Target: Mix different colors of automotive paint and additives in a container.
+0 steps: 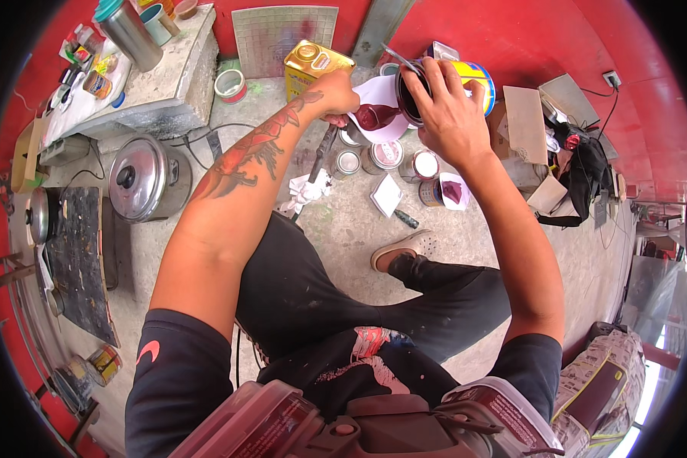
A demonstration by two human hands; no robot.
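Barely room between can rim [401,101] and paper [379,91].

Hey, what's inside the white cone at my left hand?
Dark red liquid shows inside the white cone, beside your left hand. The liquid hides the wall beneath it, so anything under its surface can't be seen.

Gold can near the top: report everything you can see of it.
The gold can is boxy, with a metal-looking body and printing on its side. Its top carries a round gold cap and what looks like a handle. It stands upright on the floor, before a pale board. The left grip hides its lower right part; whether they touch cannot be told.
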